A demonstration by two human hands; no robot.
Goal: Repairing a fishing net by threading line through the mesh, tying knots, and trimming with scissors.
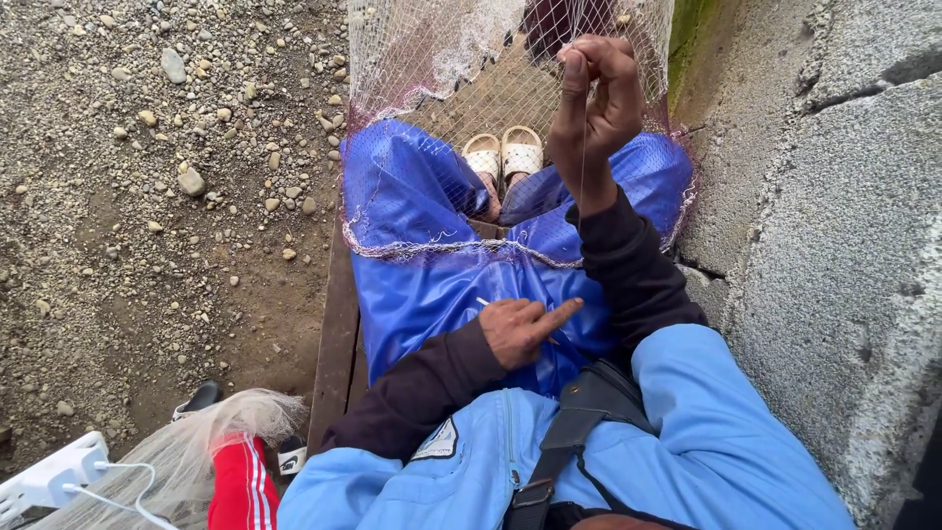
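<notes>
Over the lap, right hand fingers pinch the net taut; left hand seemingly grips a pale needle, mid-mend, next stitch needing steady tension.

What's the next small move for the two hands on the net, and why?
Probably bring the left hand, which pinches a thin white needle-like tool low over the blue lap cloth, up to the right hand. That hand holds the pale fine-mesh fishing net and a thread taut overhead, apart from the tool.

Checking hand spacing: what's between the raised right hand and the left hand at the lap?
In the head view, between right hand and left hand lie blue-trousered legs draped with fishing net, its corded edge crossing.
</notes>
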